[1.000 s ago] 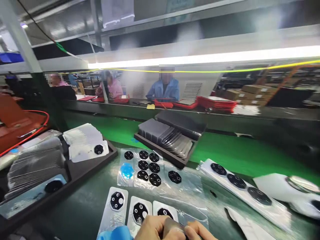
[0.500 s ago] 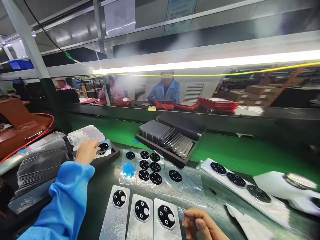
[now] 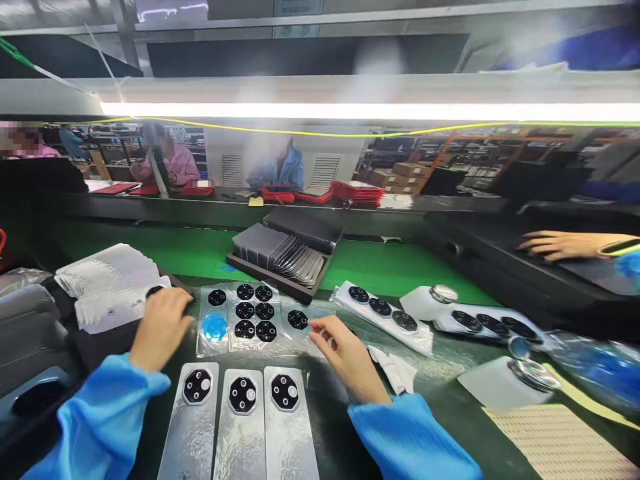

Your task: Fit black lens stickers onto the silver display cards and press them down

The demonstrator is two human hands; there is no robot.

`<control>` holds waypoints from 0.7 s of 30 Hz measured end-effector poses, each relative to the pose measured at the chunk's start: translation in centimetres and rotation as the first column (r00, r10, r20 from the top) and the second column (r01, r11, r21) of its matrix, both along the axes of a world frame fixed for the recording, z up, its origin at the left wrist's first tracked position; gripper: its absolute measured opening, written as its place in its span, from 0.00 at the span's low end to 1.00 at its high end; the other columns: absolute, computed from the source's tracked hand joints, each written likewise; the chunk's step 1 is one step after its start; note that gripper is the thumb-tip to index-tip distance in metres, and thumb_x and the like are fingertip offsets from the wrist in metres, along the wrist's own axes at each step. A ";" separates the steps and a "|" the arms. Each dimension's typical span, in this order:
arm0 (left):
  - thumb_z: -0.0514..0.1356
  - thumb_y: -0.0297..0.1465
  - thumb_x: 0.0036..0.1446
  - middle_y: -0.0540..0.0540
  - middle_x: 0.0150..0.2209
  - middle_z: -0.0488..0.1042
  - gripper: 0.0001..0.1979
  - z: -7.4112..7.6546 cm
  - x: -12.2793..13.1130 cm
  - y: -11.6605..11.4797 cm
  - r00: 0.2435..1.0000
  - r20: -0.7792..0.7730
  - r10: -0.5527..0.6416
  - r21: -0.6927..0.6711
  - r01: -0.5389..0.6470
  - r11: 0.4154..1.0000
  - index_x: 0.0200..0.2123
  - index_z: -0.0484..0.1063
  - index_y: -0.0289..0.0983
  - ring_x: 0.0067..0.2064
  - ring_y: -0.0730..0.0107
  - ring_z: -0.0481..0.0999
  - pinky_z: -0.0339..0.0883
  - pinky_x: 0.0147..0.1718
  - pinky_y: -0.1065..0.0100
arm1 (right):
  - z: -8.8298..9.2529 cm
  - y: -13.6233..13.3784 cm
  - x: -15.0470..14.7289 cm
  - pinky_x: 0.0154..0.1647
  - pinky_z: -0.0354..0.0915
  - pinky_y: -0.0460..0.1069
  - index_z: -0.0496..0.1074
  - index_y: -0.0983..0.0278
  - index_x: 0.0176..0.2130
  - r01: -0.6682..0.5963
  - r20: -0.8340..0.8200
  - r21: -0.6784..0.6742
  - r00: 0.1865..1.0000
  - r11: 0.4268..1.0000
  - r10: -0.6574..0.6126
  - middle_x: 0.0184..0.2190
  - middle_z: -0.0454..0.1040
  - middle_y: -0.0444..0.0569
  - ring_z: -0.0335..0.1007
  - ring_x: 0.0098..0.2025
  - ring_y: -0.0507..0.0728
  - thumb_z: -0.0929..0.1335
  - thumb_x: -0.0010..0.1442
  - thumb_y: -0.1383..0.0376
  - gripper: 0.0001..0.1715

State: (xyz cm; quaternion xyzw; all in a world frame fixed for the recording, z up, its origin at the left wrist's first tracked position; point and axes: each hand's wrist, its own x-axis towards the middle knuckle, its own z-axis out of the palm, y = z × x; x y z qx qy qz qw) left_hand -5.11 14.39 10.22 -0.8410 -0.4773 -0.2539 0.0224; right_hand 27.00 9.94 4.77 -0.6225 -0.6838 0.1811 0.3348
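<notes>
My left hand [image 3: 163, 330] lies over the edge of a black tray [image 3: 125, 347], its fingers on a white card [image 3: 117, 310] with a black lens piece [image 3: 155, 291] at its far end. My right hand [image 3: 347, 353] hangs with spread fingers over a clear film sheet [image 3: 265, 327] holding several black octagonal camera pieces [image 3: 245, 310] and one blue disc [image 3: 215, 327]. Nothing shows in its fingers. Below the film, between my hands, lie three silver phone back panels [image 3: 240, 423], each with a black octagonal camera plate.
A black tray of stacked grey panels [image 3: 277, 257] stands on the green mat beyond the film. Strips of black octagons [image 3: 383, 317] and white pieces with metal rings [image 3: 507, 377] lie to the right. A co-worker's hand [image 3: 565, 245] rests at the far right.
The view has swung right. My right hand has moved up from beside the third panel to over the film. My left hand stays at the tray. A co-worker's hand has come into view.
</notes>
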 end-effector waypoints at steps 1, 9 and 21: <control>0.61 0.35 0.61 0.43 0.49 0.71 0.12 -0.6 1.0 -0.8 0.997 -0.024 -0.074 -0.035 0.073 0.997 0.46 0.70 0.36 0.50 0.60 0.71 0.67 0.50 0.53 | 0.1 1.3 0.3 0.39 0.67 0.51 0.70 0.59 0.44 0.004 0.036 -0.024 0.999 1.000 -0.003 0.41 0.72 0.47 0.71 0.38 0.56 0.63 0.62 0.64 0.11; 0.73 0.47 0.36 0.41 0.46 0.69 0.34 -4.9 9.4 -6.0 0.916 -0.095 -0.391 -0.426 0.318 0.847 0.43 0.66 0.35 0.49 0.50 0.67 0.60 0.50 0.51 | -1.0 8.1 0.9 0.44 0.69 0.55 0.71 0.65 0.46 -0.006 0.255 -0.293 0.963 0.956 0.084 0.46 0.72 0.49 0.71 0.44 0.57 0.71 0.59 0.62 0.16; 0.77 0.38 0.25 0.41 0.43 0.64 0.39 -4.8 11.1 -4.8 0.940 -0.103 -0.325 -0.501 0.233 0.834 0.40 0.64 0.34 0.47 0.47 0.64 0.60 0.49 0.46 | -1.7 8.9 0.9 0.46 0.70 0.57 0.68 0.65 0.53 0.053 0.279 -0.391 0.958 0.919 0.064 0.51 0.71 0.52 0.72 0.47 0.58 0.67 0.65 0.60 0.18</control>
